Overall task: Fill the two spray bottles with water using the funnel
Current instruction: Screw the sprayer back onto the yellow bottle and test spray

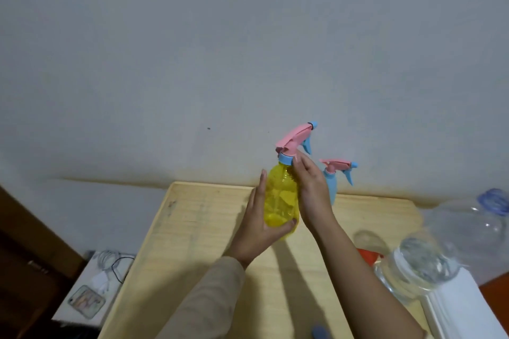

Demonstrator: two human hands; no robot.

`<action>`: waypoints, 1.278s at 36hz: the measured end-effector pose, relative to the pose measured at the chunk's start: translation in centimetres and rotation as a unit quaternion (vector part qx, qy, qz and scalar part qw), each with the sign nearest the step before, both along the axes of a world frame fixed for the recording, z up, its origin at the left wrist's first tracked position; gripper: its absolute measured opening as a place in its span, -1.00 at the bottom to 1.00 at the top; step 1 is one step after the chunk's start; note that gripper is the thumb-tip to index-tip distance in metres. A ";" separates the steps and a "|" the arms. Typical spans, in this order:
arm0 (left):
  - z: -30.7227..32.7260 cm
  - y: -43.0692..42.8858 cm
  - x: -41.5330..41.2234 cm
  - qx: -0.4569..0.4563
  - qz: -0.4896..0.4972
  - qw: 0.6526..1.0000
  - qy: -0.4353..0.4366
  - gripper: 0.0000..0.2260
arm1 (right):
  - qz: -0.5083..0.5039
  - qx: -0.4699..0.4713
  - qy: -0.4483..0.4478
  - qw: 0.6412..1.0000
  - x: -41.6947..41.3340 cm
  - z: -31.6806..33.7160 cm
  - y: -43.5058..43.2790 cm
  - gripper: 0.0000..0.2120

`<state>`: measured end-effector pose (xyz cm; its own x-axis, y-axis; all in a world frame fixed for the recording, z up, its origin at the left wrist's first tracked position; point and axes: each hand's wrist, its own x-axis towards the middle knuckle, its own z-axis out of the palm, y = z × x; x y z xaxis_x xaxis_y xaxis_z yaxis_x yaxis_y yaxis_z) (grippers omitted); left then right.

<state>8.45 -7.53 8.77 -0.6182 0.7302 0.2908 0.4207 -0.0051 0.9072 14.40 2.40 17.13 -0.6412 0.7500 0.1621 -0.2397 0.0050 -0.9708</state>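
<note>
- Yellow spray bottle (281, 198) held above the table (192, 228), looks empty; left hand (260, 224) cups its base, right hand (312, 190) fingertips pinch its blue collar.
- Long axis near upright, nozzle pointing right, away from the left hand.
- Blue spray bottle (332, 183) stands just behind the right hand; contents unclear.

The right hand (311, 190) partly hides the blue bottle (330, 184).
</note>
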 end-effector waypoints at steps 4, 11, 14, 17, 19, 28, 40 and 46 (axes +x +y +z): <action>1.9 -0.3 0.4 -0.008 0.009 1.000 0.029 -0.06 | -0.037 -0.004 0.011 0.999 0.2 1.5 -1.1 -0.70; 2.7 -1.2 0.6 -0.010 0.015 0.999 0.033 -0.04 | -0.018 -0.003 0.039 0.999 1.0 2.6 -1.8 -0.65; 2.7 -1.3 0.7 -0.003 0.021 1.000 0.021 -0.07 | -0.005 -0.041 0.053 0.998 0.9 2.6 -1.7 -0.56; 3.0 -1.5 0.6 -0.001 0.023 1.000 0.013 -0.08 | 0.043 -0.049 0.050 0.997 0.9 3.0 -1.4 -0.62; 3.4 -1.6 0.6 -0.006 0.020 1.000 0.013 -0.11 | 0.052 -0.033 0.044 0.997 1.0 3.2 -1.3 -0.64; 4.5 -2.2 -0.1 -0.038 -0.045 0.998 0.009 -0.10 | 0.110 -0.013 0.003 0.994 1.9 4.0 -0.4 -0.73; 3.8 -2.3 0.7 -0.080 -0.019 0.996 0.021 -0.08 | -0.021 0.022 -0.016 0.999 0.9 2.8 -0.5 -0.93; 2.7 -2.1 1.3 -0.092 -0.005 0.996 0.009 -0.05 | -0.055 0.063 -0.044 0.995 0.7 2.0 -0.8 -0.94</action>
